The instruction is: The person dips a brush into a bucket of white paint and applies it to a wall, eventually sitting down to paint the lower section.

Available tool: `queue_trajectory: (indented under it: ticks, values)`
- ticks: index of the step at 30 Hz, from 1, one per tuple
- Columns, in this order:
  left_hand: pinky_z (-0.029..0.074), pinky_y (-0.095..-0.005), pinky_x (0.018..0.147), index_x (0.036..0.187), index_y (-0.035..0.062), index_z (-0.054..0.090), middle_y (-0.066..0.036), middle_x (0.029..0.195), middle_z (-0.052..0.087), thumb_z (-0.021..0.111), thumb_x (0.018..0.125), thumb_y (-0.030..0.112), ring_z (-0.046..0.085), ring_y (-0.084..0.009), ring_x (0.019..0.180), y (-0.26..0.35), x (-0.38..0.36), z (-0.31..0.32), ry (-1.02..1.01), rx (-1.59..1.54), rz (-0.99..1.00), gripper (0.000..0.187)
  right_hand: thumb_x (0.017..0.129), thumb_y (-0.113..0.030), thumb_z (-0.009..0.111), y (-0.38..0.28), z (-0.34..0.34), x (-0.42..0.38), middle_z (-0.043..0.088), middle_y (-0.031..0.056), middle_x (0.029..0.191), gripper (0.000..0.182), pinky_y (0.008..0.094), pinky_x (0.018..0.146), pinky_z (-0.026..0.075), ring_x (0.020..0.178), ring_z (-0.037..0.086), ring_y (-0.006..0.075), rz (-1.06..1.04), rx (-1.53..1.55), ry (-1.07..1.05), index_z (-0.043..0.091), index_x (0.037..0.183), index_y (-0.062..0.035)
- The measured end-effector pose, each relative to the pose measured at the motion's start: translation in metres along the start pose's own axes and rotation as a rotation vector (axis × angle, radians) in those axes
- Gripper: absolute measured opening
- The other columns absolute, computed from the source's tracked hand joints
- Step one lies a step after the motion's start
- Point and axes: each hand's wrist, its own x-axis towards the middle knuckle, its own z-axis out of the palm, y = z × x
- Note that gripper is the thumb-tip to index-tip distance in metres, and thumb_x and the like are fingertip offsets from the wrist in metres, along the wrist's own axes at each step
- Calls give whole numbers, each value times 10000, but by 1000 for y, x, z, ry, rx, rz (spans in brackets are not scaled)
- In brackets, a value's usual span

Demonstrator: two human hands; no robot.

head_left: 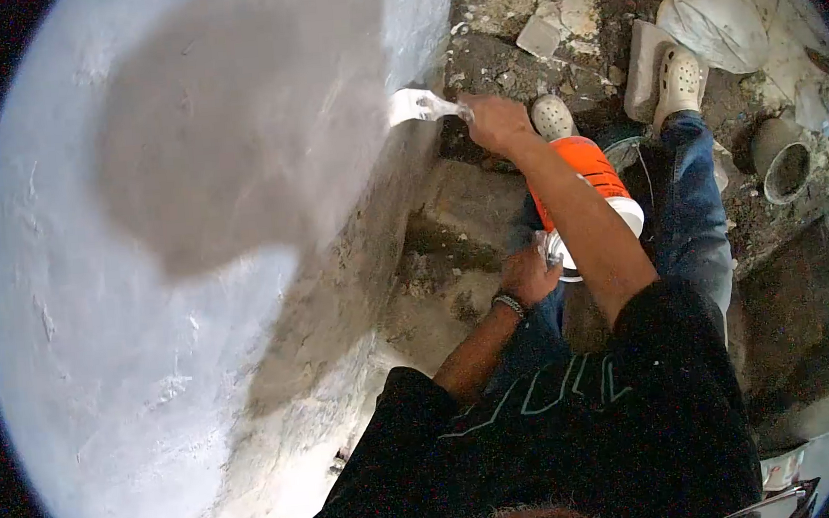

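Observation:
My right hand is closed around the handle of a paintbrush covered in white. The brush's wide end is against or very close to the pale wall, near the wall's lower edge. My left hand, with a bracelet on its wrist, grips the white rim of an orange bucket. My right forearm crosses over this bucket and hides part of it. What is inside the bucket I cannot make out clearly. A large shadow falls across the wall.
Rubble and dirt cover the rough ground by my light clogs. A pale block and a whitish sack lie ahead to the right. Farther right are a round container and a large dark basin-like object.

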Motion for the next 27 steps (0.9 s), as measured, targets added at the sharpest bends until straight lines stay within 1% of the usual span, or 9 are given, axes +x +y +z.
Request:
queue_trajectory:
  ticks: [1, 4, 7, 11, 14, 18, 23, 24, 27]
  values:
    - [525, -494, 691, 1255, -69, 519, -286, 879, 645, 615, 839, 414, 653, -414, 790, 24, 1, -30, -98, 28, -50, 645, 929, -224, 451, 1, 2, 12, 641, 182, 1143, 351, 469, 854, 519, 1049, 629, 357, 13, -11, -16, 544, 1262, -163]
    - [522, -481, 731, 1250, -66, 521, -275, 949, 645, 636, 828, 411, 648, -405, 861, 12, -2, -14, 87, 125, 52, 647, 922, -225, 458, 12, 23, 42, 629, 196, 1164, 347, 465, 881, 515, 1083, 619, 343, 104, -41, -2, 544, 1246, -136]
    - [514, -473, 764, 1256, -71, 513, -260, 1008, 640, 652, 815, 420, 642, -382, 892, 10, 3, -23, -112, 149, 52, 674, 910, -218, 470, 20, 31, 62, 618, 188, 1195, 342, 464, 903, 511, 1114, 607, 339, 162, -24, -12, 555, 1221, -102]
    - [514, -487, 685, 1279, -73, 484, -241, 918, 655, 654, 815, 405, 647, -381, 779, 20, 5, -40, -62, 65, 69, 687, 892, -230, 503, 39, 58, 98, 612, 182, 1215, 342, 469, 914, 507, 1140, 591, 347, 215, 99, 36, 577, 1188, -74]
    - [506, -501, 630, 1256, -63, 488, -228, 849, 657, 661, 808, 383, 642, -390, 704, -6, 6, -20, -67, 11, 63, 656, 883, -240, 547, 42, 61, 121, 663, 197, 1122, 337, 461, 863, 532, 1052, 649, 347, 258, 117, 74, 615, 1142, -36]
    - [505, -512, 618, 1237, -18, 506, -221, 806, 651, 675, 794, 347, 639, -403, 695, 0, 7, -26, -18, 56, 46, 597, 864, -280, 565, 47, 52, 132, 639, 221, 1135, 388, 460, 917, 503, 1086, 621, 350, 356, 217, 162, 583, 1113, 17]
    - [515, -509, 649, 1224, 41, 527, -216, 812, 649, 680, 790, 304, 640, -416, 748, 29, 12, -53, -3, -73, -219, 530, 851, -292, 578, 85, 79, 181, 636, 267, 1104, 401, 458, 921, 497, 1074, 623, 376, 265, 262, 260, 584, 1085, 34]
    - [517, -507, 654, 1215, 47, 533, -218, 816, 649, 679, 791, 302, 640, -417, 758, 25, 12, -48, 56, -56, -180, 516, 852, -292, 572, 84, 79, 186, 637, 270, 1081, 398, 459, 915, 499, 1053, 628, 379, 256, 277, 200, 585, 1077, 37]
    - [518, -507, 645, 1192, 62, 548, -223, 817, 648, 679, 792, 313, 641, -420, 740, 28, 4, -53, 16, -26, -143, 490, 857, -291, 556, 79, 91, 179, 635, 283, 1036, 400, 463, 902, 500, 1005, 636, 390, 234, 261, 18, 587, 1065, 50]
